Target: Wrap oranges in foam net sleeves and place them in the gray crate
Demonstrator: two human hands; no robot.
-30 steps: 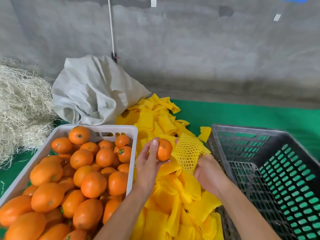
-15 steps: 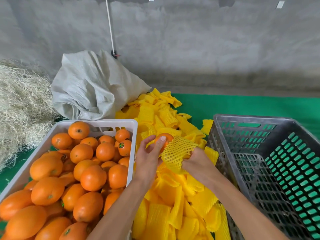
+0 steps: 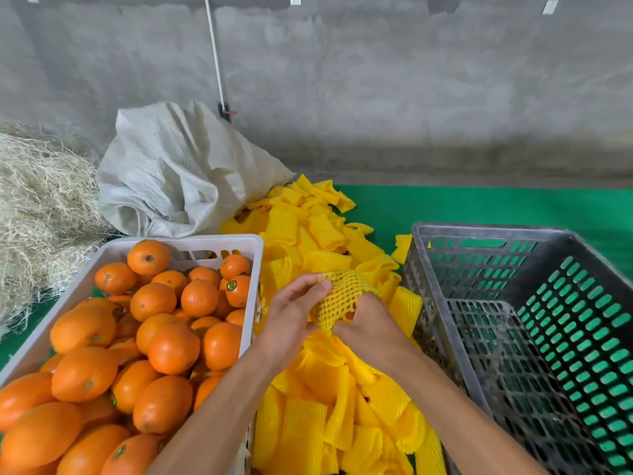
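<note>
While both hands meet over the yellow pile, I see a stretched net sleeve (image 3: 342, 299) bulging between them; the orange inside is hidden, so I cannot confirm it. My left hand (image 3: 291, 317) curls its fingers against the sleeve's left side, thumb on top. My right hand (image 3: 368, 322) pinches the sleeve's lower right edge. Beneath lies the heap of loose sleeves (image 3: 318, 406). On my left sits the white crate (image 3: 253, 255) full of oranges (image 3: 171, 347); on my right, the gray crate (image 3: 479, 234). A gray sack (image 3: 178, 173) and straw (image 3: 37, 207) lie behind.
</note>
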